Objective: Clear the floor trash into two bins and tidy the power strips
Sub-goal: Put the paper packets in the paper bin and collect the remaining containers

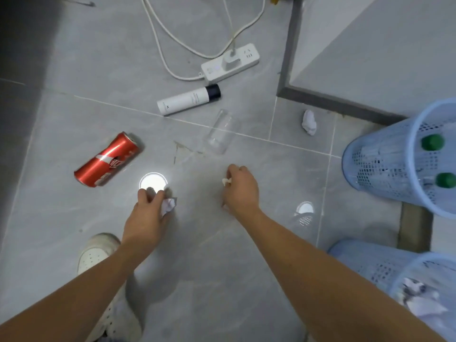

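Both hands carry trash: the left hand (pixel 148 208) grips a crumpled paper ball (pixel 169 205), the right hand (pixel 240 187) pinches a small white scrap (pixel 226 181). Both arms reach forward and down, palms toward the floor (pixel 209 255). The two blue bins (pixel 385 169) stand to the right, nearer the right hand. Farther out lie a red can (pixel 107 160), a clear cup (pixel 219 132), a white bottle (pixel 188 99) and the power strip (pixel 230 61).
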Demonstrator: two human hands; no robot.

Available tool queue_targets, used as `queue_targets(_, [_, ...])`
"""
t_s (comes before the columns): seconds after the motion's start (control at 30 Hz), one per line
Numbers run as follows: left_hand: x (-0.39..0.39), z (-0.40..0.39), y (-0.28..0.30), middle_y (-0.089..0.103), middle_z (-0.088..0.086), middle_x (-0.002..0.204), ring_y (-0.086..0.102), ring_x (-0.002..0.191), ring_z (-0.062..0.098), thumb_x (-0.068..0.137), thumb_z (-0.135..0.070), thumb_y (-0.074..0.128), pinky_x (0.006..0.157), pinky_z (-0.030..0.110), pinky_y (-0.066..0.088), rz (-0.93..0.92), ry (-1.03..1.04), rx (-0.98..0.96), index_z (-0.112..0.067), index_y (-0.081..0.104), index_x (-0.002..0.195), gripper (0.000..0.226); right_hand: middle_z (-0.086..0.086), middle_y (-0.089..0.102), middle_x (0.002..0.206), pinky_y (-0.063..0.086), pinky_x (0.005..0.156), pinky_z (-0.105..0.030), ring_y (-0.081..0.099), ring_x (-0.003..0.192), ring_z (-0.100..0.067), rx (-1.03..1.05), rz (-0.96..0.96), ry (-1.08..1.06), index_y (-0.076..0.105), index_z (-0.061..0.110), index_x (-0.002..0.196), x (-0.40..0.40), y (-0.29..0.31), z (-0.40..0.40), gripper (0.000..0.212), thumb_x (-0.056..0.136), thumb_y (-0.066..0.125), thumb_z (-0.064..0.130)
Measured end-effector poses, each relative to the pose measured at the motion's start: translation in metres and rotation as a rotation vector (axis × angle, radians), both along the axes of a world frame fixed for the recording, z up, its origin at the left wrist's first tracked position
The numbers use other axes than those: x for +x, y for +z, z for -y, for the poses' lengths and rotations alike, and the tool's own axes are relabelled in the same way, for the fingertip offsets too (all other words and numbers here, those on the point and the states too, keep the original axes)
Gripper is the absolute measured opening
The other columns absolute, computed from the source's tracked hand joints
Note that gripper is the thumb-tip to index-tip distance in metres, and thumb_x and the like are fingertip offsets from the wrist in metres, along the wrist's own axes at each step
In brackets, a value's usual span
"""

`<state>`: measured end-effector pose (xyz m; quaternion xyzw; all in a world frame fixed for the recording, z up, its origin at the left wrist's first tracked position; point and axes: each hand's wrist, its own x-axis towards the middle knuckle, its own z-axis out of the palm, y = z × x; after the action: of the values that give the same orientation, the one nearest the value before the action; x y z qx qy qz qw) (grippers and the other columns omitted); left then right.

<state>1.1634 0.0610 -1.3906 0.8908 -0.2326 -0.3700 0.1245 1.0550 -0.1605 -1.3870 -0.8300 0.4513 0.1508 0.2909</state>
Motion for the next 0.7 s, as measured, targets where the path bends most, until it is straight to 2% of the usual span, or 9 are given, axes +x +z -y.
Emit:
queue_targets(0.1, [-0.001, 0.014, 0.008, 0.039, 0.003, 0.122, 0.062, 0.094, 0.028, 0.098, -0.039, 0.060, 0.083, 0.039, 0.056, -0.019, -0.008, -0.028, -0.024, 0.049, 0.125, 0.033, -0.011, 0.055, 0.094, 0.038, 0.064, -0.036, 0.055, 0.082, -0.033, -0.024, 0.133, -0.057, 0.056, 0.009, 0.090, -0.016, 0.011, 0.020, 0.017, 0.077, 0.059, -0.002])
queue_targets(0.17, [-0.005, 0.027, 0.019, 0.038, 0.002, 0.116, 0.061, 0.076, 0.027, 0.097, -0.034, 0.061, 0.070, 0.039, 0.059, 0.025, -0.061, -0.109, -0.026, 0.049, 0.120, 0.028, -0.005, 0.051, 0.097, 0.038, 0.062, -0.032, 0.054, 0.075, -0.027, -0.096, 0.246, -0.120, 0.055, 0.013, 0.092, -0.031, 0.020, 0.044, 0.020, 0.081, 0.059, -0.004])
queue_targets(0.23, [-0.012, 0.048, 0.030, 0.036, -0.002, 0.112, 0.059, 0.068, 0.025, 0.095, -0.026, 0.064, 0.060, 0.039, 0.057, 0.057, -0.119, -0.185, -0.025, 0.050, 0.121, 0.030, 0.002, 0.044, 0.106, 0.041, 0.063, -0.028, 0.052, 0.071, -0.019, -0.155, 0.298, -0.179, 0.055, 0.020, 0.099, -0.045, 0.028, 0.078, 0.028, 0.083, 0.065, 0.000])
queue_targets(0.33, [-0.023, 0.091, 0.042, 0.037, -0.007, 0.109, 0.053, 0.066, 0.016, 0.092, -0.025, 0.066, 0.051, 0.027, 0.046, 0.069, -0.163, -0.280, -0.029, 0.052, 0.114, 0.027, -0.001, 0.040, 0.123, 0.048, 0.072, -0.028, 0.052, 0.078, -0.016, -0.219, 0.281, -0.270, 0.055, 0.026, 0.119, -0.057, 0.030, 0.142, 0.045, 0.083, 0.072, 0.004])
queue_targets(0.43, [-0.027, 0.130, 0.041, 0.036, -0.011, 0.104, 0.050, 0.065, 0.006, 0.090, -0.027, 0.066, 0.050, 0.014, 0.032, 0.066, -0.168, -0.358, -0.032, 0.052, 0.109, 0.025, -0.011, 0.037, 0.135, 0.051, 0.088, -0.030, 0.054, 0.096, -0.022, -0.210, 0.250, -0.331, 0.053, 0.018, 0.135, -0.053, 0.019, 0.205, 0.057, 0.083, 0.071, 0.001])
queue_targets(0.5, [-0.026, 0.147, 0.038, 0.035, -0.011, 0.103, 0.052, 0.064, 0.004, 0.091, -0.026, 0.065, 0.050, 0.017, 0.036, 0.055, -0.165, -0.381, -0.033, 0.050, 0.107, 0.023, -0.015, 0.035, 0.139, 0.048, 0.092, -0.030, 0.054, 0.104, -0.027, -0.186, 0.216, -0.326, 0.049, 0.017, 0.141, -0.047, 0.007, 0.234, 0.062, 0.085, 0.067, -0.001])
queue_targets(0.57, [-0.028, 0.159, 0.034, 0.034, -0.012, 0.104, 0.054, 0.065, 0.005, 0.092, -0.026, 0.063, 0.051, 0.023, 0.041, 0.055, -0.148, -0.369, -0.034, 0.050, 0.106, 0.020, -0.015, 0.035, 0.142, 0.046, 0.090, -0.031, 0.050, 0.102, -0.025, -0.168, 0.167, -0.266, 0.045, 0.024, 0.146, -0.047, -0.009, 0.251, 0.067, 0.087, 0.066, 0.000])
queue_targets(0.63, [-0.030, 0.162, 0.034, 0.034, -0.011, 0.105, 0.054, 0.067, 0.007, 0.093, -0.028, 0.061, 0.054, 0.026, 0.045, 0.051, -0.148, -0.353, -0.034, 0.050, 0.107, 0.019, -0.016, 0.040, 0.139, 0.047, 0.089, -0.034, 0.054, 0.104, -0.031, -0.140, 0.094, -0.170, 0.049, 0.025, 0.140, -0.047, -0.021, 0.256, 0.059, 0.087, 0.067, 0.006])
queue_targets(0.7, [-0.033, 0.160, 0.034, 0.034, -0.011, 0.104, 0.051, 0.067, 0.004, 0.093, -0.030, 0.060, 0.053, 0.024, 0.041, 0.047, -0.167, -0.321, -0.034, 0.049, 0.108, 0.019, -0.017, 0.049, 0.124, 0.053, 0.085, -0.038, 0.060, 0.099, -0.041, -0.149, 0.038, -0.086, 0.057, 0.019, 0.122, -0.049, -0.027, 0.254, 0.040, 0.086, 0.068, 0.006])
